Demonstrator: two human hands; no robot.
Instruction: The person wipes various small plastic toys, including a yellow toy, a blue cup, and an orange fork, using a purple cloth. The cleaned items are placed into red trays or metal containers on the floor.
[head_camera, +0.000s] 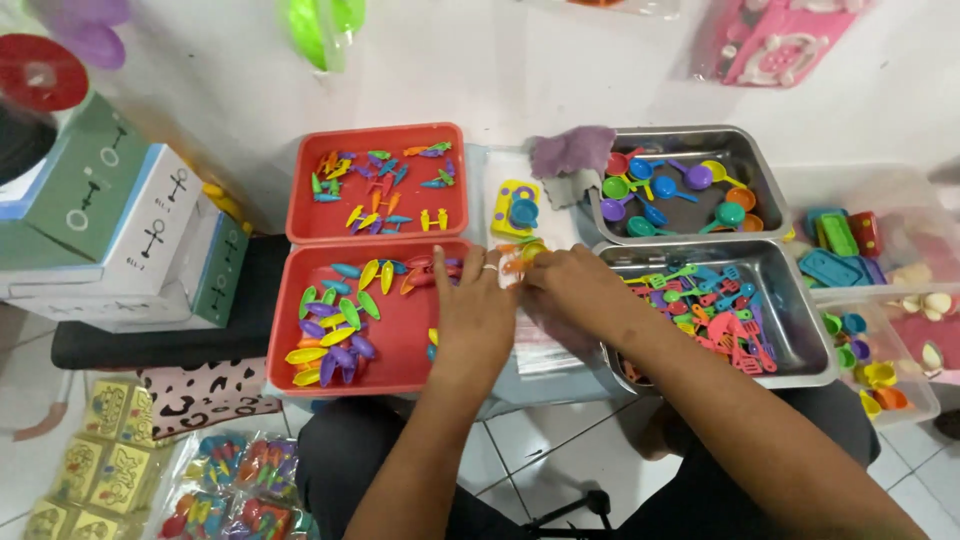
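Note:
My left hand (472, 305) and my right hand (572, 290) meet over a clear plastic bag (545, 350) lying between the trays. Their fingertips pinch small orange and yellow toy pieces (522, 256) at the bag's top. A ring shows on my left hand. Just beyond sits a yellow toy stove with a blue pot (517, 208). The near red tray (395, 325) under my left hand carries colourful toy fish and leaf shapes. Which hand bears the pieces is hard to tell.
A far red tray (300, 215) has tiny toy carrots and vegetables. Two steel pans hold toy pots (770, 175) and toy utensils (810, 345). Clear bins of toys (905, 390) stand right. Boxes (120, 230) are stacked left; packed toy bags (235, 490) lie on the floor.

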